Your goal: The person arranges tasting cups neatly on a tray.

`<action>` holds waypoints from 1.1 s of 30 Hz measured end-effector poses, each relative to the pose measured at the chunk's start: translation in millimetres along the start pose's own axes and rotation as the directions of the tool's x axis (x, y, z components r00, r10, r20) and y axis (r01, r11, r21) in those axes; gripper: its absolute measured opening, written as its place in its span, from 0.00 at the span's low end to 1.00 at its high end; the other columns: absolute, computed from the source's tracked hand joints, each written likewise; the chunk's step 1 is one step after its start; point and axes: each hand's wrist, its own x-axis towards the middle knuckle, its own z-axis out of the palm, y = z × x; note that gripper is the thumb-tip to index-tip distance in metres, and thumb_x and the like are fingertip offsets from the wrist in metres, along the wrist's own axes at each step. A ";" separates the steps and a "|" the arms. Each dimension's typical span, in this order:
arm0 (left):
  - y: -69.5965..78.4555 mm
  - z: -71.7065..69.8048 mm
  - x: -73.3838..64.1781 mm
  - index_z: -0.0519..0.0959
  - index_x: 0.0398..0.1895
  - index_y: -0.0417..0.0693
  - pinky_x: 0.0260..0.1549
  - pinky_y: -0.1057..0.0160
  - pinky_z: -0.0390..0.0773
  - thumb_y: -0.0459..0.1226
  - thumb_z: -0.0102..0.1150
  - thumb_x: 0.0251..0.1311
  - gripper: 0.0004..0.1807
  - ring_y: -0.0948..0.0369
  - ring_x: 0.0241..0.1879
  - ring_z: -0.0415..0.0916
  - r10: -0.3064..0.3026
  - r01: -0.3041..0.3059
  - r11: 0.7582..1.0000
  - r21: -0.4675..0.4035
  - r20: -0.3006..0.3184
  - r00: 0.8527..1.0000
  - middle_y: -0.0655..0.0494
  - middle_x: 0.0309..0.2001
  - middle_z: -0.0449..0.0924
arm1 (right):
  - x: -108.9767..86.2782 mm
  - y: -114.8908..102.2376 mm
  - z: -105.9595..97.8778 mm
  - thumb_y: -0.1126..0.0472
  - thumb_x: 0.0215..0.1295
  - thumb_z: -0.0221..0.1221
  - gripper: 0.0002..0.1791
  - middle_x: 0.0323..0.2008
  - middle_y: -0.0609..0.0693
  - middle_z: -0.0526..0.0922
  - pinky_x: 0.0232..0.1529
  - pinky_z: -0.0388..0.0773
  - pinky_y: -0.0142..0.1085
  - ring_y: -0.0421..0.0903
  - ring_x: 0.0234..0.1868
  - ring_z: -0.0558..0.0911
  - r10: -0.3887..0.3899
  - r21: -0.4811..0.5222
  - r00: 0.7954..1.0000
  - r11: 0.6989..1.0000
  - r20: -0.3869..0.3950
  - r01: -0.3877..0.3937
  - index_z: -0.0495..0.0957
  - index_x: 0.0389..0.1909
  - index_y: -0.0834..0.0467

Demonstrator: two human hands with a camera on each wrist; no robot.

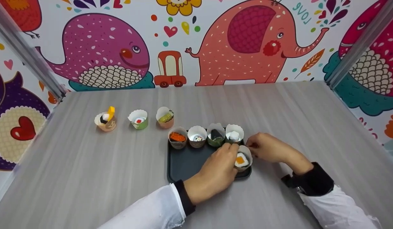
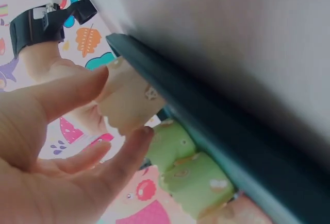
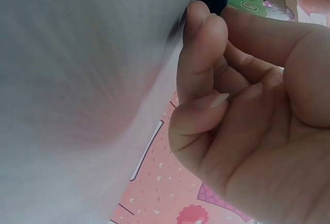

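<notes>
My left hand point(image 1: 217, 171) grips a paper cup point(image 1: 249, 155) between thumb and fingers at the near right corner of the black tray point(image 1: 186, 162). Inside that cup sits a white sushi piece point(image 1: 241, 160) with an orange centre. In the left wrist view the cup's beige wall point(image 2: 126, 95) shows between thumb and forefinger. My right hand point(image 1: 269, 148) pinches the tray's right edge, with its other fingers curled. Along the tray's far side stands a row of several cups, among them one with orange roe sushi point(image 1: 178, 136) and one with a dark triangular piece point(image 1: 216, 134).
Beyond the tray's left end, three more cups stand on the grey table point(image 1: 120, 165): one with yellow-topped sushi point(image 1: 106, 118), a green one point(image 1: 138, 119) and one with a green piece point(image 1: 166, 117). A cartoon-printed wall point(image 1: 177, 35) closes off the back.
</notes>
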 end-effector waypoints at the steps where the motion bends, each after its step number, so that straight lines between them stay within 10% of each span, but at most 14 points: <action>1: -0.5 -1.3 -2.7 0.77 0.56 0.37 0.46 0.57 0.82 0.26 0.73 0.54 0.25 0.54 0.47 0.80 0.013 -0.013 1.000 0.000 -0.008 1.000 0.48 0.46 0.78 | 0.1 0.1 -0.2 0.70 0.70 0.58 0.10 0.22 0.41 0.77 0.31 0.71 0.34 0.39 0.26 0.74 0.005 0.002 1.000 1.000 0.003 -0.005 0.84 0.30 0.59; 11: -20.7 -18.0 -32.3 0.81 0.55 0.37 0.56 0.60 0.80 0.29 0.69 0.60 0.19 0.56 0.54 0.81 0.120 -0.129 0.991 -0.039 -0.189 0.975 0.49 0.52 0.82 | -1.0 0.2 -1.3 0.70 0.70 0.59 0.10 0.22 0.40 0.77 0.33 0.71 0.34 0.39 0.27 0.74 0.007 -0.007 1.000 1.000 0.004 -0.007 0.85 0.30 0.57; 20: -59.9 -49.0 -56.4 0.83 0.49 0.35 0.56 0.56 0.81 0.25 0.72 0.54 0.18 0.52 0.52 0.83 0.196 -0.197 0.979 0.041 -0.436 0.878 0.44 0.50 0.84 | -2.0 0.2 -1.0 0.72 0.69 0.58 0.11 0.23 0.41 0.76 0.32 0.70 0.34 0.39 0.28 0.73 0.015 -0.002 1.000 1.000 0.004 -0.015 0.85 0.30 0.57; 28: -102.0 -75.5 -77.2 0.83 0.52 0.34 0.53 0.50 0.82 0.26 0.75 0.49 0.23 0.48 0.51 0.83 0.235 -0.145 0.968 0.207 -0.524 0.819 0.41 0.51 0.84 | -1.9 0.9 0.0 0.72 0.69 0.57 0.12 0.23 0.41 0.76 0.33 0.71 0.34 0.39 0.27 0.74 -0.006 -0.011 1.000 1.000 -0.002 0.006 0.84 0.29 0.57; 33: -133.1 -86.4 -91.1 0.80 0.58 0.32 0.55 0.43 0.79 0.26 0.76 0.48 0.30 0.42 0.56 0.81 0.168 -0.047 0.972 0.231 -0.541 0.824 0.38 0.57 0.82 | 0.2 1.7 1.0 0.72 0.69 0.57 0.12 0.22 0.40 0.75 0.31 0.69 0.33 0.38 0.26 0.72 -0.020 -0.003 1.000 1.000 0.006 0.020 0.83 0.28 0.57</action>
